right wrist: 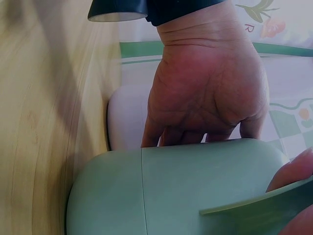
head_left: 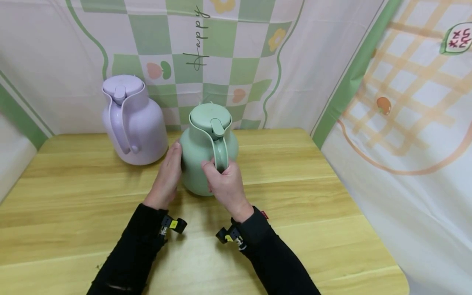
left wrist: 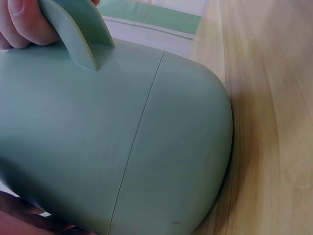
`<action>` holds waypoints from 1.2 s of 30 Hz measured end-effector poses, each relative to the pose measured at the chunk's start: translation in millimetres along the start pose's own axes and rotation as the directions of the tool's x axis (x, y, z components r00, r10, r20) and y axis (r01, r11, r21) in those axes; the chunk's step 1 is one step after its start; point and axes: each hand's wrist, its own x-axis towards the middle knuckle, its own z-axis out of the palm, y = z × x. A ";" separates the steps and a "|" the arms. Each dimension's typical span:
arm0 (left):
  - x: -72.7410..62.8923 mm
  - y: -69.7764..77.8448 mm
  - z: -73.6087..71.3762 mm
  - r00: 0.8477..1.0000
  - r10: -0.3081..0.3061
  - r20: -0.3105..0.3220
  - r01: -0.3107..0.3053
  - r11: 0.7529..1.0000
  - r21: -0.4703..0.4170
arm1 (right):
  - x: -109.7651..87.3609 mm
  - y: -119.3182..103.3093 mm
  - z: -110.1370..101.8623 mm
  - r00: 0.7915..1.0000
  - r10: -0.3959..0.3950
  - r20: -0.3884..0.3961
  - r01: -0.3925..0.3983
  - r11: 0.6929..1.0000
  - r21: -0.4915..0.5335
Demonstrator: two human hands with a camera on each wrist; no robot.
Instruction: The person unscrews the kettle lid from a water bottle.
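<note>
A green thermos jug (head_left: 195,166) with a round lid and a lever stands on the table, its handle facing me. My right hand (head_left: 228,184) grips the lower part of the handle (head_left: 221,153), and its curled fingers (left wrist: 34,22) show in the left wrist view. Along the jug's left side rests my left hand (head_left: 164,176), fingers extended. The right wrist view shows the left palm (right wrist: 210,88) with the fingertips hidden behind the jug's body.
A lilac jug (head_left: 149,127) of the same shape stands to the left, toward the back of the wooden table (head_left: 302,229). Behind the table hangs a patterned cloth (head_left: 228,65). Another cloth (head_left: 413,94) hangs at the right. Each wrist carries a small camera (head_left: 171,224).
</note>
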 end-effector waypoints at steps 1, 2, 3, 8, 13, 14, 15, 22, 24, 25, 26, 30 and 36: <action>0.1 0.1 0.2 1.000 0.000 0.000 0.000 1.000 0.001 | -0.1 0.2 -0.1 1.000 0.001 -0.002 -0.001 1.000 -0.001; 0.2 0.1 0.3 1.000 0.001 -0.001 -0.001 1.000 0.001 | -0.1 0.6 -0.1 1.000 0.001 -0.004 -0.001 1.000 -0.002; 0.3 0.0 0.4 1.000 0.000 -0.001 0.000 1.000 0.002 | 0.0 0.9 -0.2 1.000 0.001 -0.006 -0.001 1.000 -0.001; -1.7 1.1 -0.8 1.000 -0.018 -0.005 0.018 1.000 0.012 | -0.2 1.3 -0.2 1.000 0.008 -0.006 -0.008 1.000 -0.003; -5.3 6.3 -3.0 0.997 -0.055 -0.053 0.058 0.997 0.059 | -0.1 0.5 0.2 1.000 0.003 0.005 -0.003 1.000 -0.001; -6.1 7.6 -3.5 0.997 -0.054 -0.062 0.059 0.996 0.067 | -0.1 0.4 0.2 1.000 0.001 0.007 -0.001 1.000 0.000; -6.7 9.1 -3.6 0.996 -0.047 -0.071 0.052 0.996 0.070 | -0.1 0.4 0.2 1.000 0.002 0.009 -0.002 1.000 0.000; -13.3 19.6 -4.8 0.994 0.057 -0.088 -0.050 0.995 0.083 | -0.1 0.0 -0.1 1.000 0.004 0.004 -0.004 1.000 -0.009; -15.1 24.7 -5.5 0.991 0.096 -0.093 -0.088 0.992 0.087 | -0.2 -0.1 -0.4 1.000 0.002 0.003 -0.002 1.000 -0.010; -15.9 27.7 -5.9 0.988 0.121 -0.094 -0.113 0.990 0.089 | -0.2 -0.2 -0.7 1.000 0.002 0.002 -0.002 1.000 -0.012; -16.7 30.8 -6.3 0.985 0.144 -0.092 -0.135 0.987 0.090 | -0.2 -0.2 -1.1 1.000 0.002 0.001 -0.002 1.000 -0.013; -17.5 46.0 -9.4 0.966 0.245 -0.084 -0.228 0.958 0.171 | 0.3 -0.6 -1.6 1.000 0.000 0.002 0.000 1.000 -0.013; -12.5 73.1 -12.2 0.913 0.405 -0.043 -0.383 0.890 0.249 | 1.2 0.4 -1.6 1.000 -0.002 -0.004 0.002 1.000 -0.018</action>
